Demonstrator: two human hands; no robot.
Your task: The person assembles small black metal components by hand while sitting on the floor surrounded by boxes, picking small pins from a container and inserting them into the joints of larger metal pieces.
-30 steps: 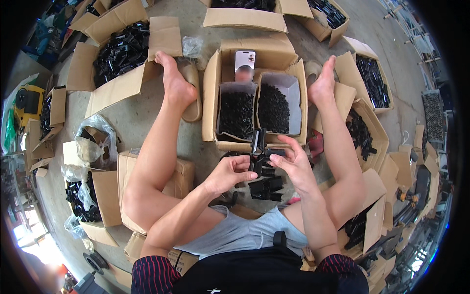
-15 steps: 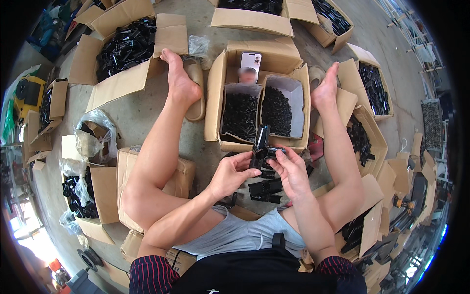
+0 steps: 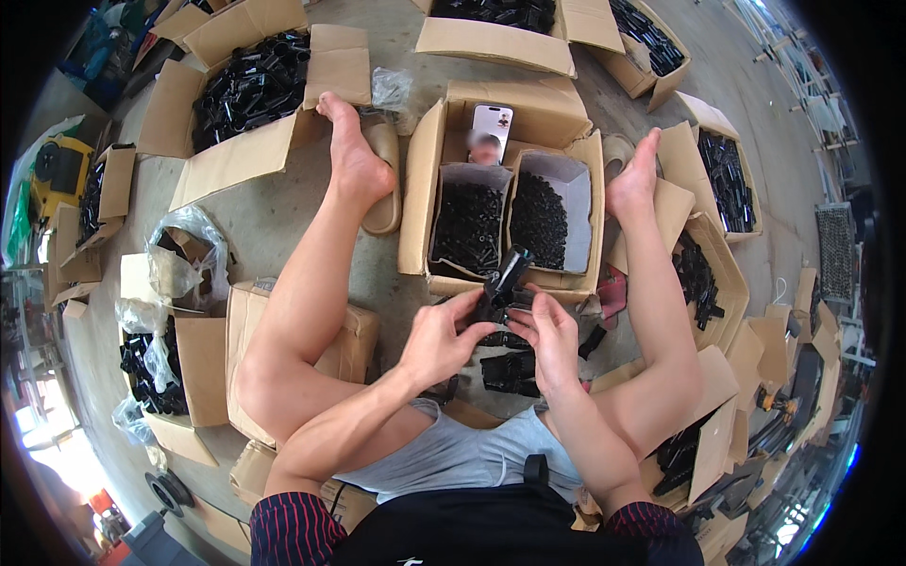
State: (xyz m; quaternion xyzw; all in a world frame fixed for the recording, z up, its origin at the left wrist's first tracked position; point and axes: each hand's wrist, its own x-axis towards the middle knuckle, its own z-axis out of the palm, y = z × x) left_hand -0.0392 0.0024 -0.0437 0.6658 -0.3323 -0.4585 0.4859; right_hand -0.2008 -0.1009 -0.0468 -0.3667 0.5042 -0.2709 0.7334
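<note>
My left hand [image 3: 439,335] grips a glossy black plastic part [image 3: 510,272], roughly tube-shaped, that tilts up and to the right. My right hand [image 3: 552,344] is closed at the lower right side of the same part, thumb and fingers pinching there; its fingers hide just what they press on. Beneath both hands, more black plastic parts [image 3: 510,370] lie between my legs. Just beyond stands a cardboard box [image 3: 420,189] with two grey-lined bins; the left bin [image 3: 479,174] and the right bin [image 3: 578,200] hold small black pieces.
A phone [image 3: 493,119] leans at the back of the box. Open cartons of black parts stand around me, including a far-left carton [image 3: 226,168] and a right carton [image 3: 736,222]. A closed carton [image 3: 342,341] sits under my left leg. Slippers [image 3: 384,179] lie by my feet.
My right hand has turned more upright, its fingers drawing closer together. The black part has tilted further right and dropped slightly. The whole view has shifted a little.
</note>
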